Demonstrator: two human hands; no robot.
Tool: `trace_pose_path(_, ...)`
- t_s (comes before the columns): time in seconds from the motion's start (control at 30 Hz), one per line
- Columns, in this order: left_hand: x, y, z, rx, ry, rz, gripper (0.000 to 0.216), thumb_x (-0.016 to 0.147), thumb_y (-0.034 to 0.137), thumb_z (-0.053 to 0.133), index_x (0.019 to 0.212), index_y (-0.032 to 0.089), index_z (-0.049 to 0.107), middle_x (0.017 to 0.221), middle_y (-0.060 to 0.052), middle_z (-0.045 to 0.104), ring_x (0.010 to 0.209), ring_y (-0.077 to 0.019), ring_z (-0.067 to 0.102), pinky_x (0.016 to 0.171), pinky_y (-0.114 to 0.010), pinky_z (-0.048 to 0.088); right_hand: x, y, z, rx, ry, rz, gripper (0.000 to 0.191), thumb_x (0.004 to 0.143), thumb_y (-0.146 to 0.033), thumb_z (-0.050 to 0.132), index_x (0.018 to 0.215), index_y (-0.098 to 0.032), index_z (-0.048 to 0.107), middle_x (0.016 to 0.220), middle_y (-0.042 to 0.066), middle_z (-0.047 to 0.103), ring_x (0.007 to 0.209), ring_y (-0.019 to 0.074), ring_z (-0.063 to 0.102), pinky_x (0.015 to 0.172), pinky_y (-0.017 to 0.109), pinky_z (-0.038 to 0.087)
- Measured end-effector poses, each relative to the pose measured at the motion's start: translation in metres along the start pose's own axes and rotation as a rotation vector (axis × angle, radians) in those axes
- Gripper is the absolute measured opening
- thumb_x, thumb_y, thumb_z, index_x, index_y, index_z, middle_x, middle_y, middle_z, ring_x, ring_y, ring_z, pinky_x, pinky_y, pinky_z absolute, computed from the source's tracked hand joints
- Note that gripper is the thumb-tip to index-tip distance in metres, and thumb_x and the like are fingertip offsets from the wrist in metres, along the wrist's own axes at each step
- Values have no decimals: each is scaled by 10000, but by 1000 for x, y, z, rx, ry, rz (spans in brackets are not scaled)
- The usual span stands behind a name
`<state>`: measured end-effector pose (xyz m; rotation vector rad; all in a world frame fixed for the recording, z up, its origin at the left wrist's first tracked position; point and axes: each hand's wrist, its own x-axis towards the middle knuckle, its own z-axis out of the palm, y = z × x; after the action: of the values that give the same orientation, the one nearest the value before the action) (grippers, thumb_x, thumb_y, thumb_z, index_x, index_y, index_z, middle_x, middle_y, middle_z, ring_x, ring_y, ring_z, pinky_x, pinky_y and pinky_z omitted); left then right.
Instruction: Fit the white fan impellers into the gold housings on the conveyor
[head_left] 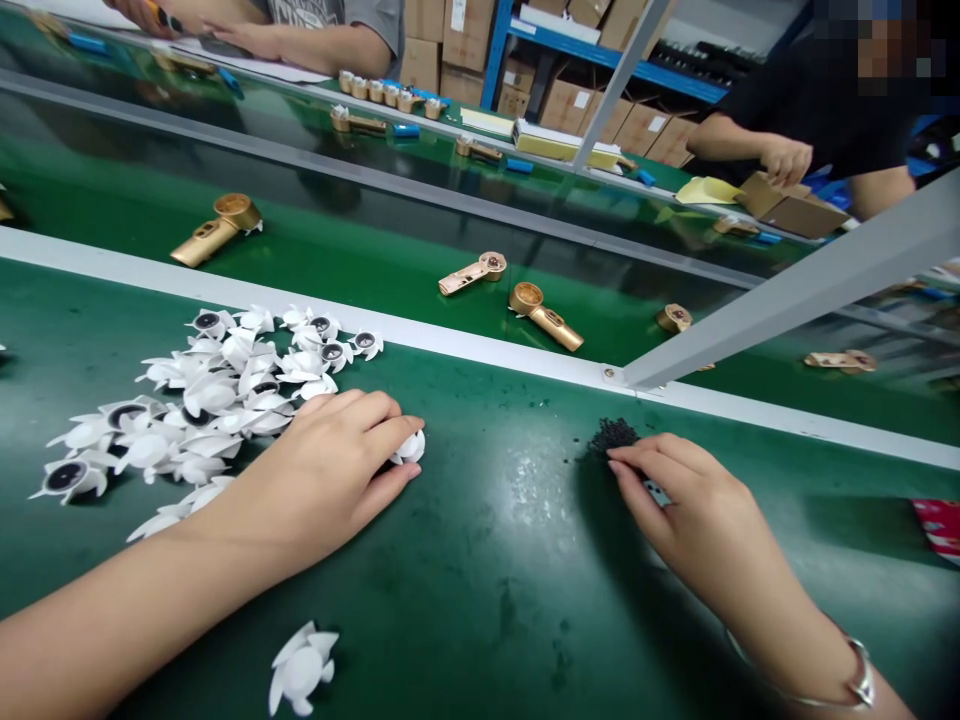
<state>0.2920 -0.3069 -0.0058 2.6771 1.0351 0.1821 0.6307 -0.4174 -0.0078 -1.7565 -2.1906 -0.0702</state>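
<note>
My left hand (341,455) is closed around a white fan blade (409,448), which rests near the green tabletop and is mostly covered by my fingers. Beside that hand lies a heap of white fan blades (217,390), some showing dark round hubs. One single fan blade (301,668) lies apart, nearer to me. My right hand (686,490) has thumb and forefinger pinched together at the edge of a small pile of tiny black parts (613,434). Whatever is between those fingertips is too small to make out.
Past a white rail (450,362), gold fan housings (546,315) lie spaced along a green belt. A grey post (795,275) rises at right, near a red item (937,525). Across the belt, one co-worker's hand (786,160) is at a cardboard box (795,205); another person works at upper left.
</note>
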Motion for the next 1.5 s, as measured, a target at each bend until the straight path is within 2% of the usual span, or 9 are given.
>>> trace_pose_path(0.33,0,-3,2,-46,34,-4,311,967,351,507,1166,163,655,1089,-131,672,950,-308,664,855,-514,528,5,-12,3,-14,-136,-73,186,991,-174,519,989,-138,701,949,104,669,863,218,639,762,357,545)
trace_pose_path(0.5,-2,-1,-7,-207,5,-116,265,923,371,568,1090,180,644,1070,-117,666,915,-290,660,767,-439,541,25,-12,1,-75,-248,-123,259,971,-200,507,755,-175,647,780,78,599,733,228,573,662,372,480)
trace_pose_path(0.6,-4,1,-18,-498,30,-260,255,892,402,649,1070,223,619,1004,-66,652,831,-220,646,680,-333,536,45,-20,-5,-37,-277,-126,215,939,-191,530,734,-190,596,744,49,565,678,190,540,617,330,455)
trace_pose_path(0.67,-6,3,-24,-828,62,-298,255,890,384,687,1093,248,613,996,-37,646,868,-183,647,728,-282,550,60,-37,-11,88,-281,-131,151,931,-169,522,799,-204,587,786,30,582,698,162,552,614,286,464)
trace_pose_path(0.83,-5,13,-23,-1586,55,-253,272,874,219,751,1128,253,660,1045,-16,672,904,-110,655,818,-209,544,92,-94,-22,674,-176,-105,119,942,-135,527,885,-233,562,829,-22,587,705,101,554,620,217,467)
trace_pose_path(0.97,-3,20,-18,-1886,16,-190,228,849,99,760,1023,200,651,902,21,681,801,-51,657,777,-155,525,102,-113,-14,748,-156,-121,133,942,-128,546,874,-232,591,806,-31,606,673,89,554,601,211,459)
trace_pose_path(1.37,-2,20,-20,-1976,26,-238,233,803,28,774,914,173,630,958,14,682,806,-47,688,764,-154,544,106,-112,-1,667,-108,-147,142,940,-125,568,865,-237,614,802,-27,642,681,89,594,606,208,484)
trace_pose_path(1.43,-2,20,-20,-1988,48,-237,235,796,22,779,908,171,634,941,18,693,799,-46,695,774,-157,549,101,-112,-4,633,-96,-196,141,945,-113,558,905,-226,632,822,-13,653,698,95,600,609,214,491)
trace_pose_path(1.5,-1,17,-21,-1978,90,-258,234,783,36,795,893,168,636,953,12,707,789,-50,695,774,-164,552,99,-109,-7,578,-62,-327,217,929,-66,541,1058,-203,651,913,27,680,788,127,629,671,246,522)
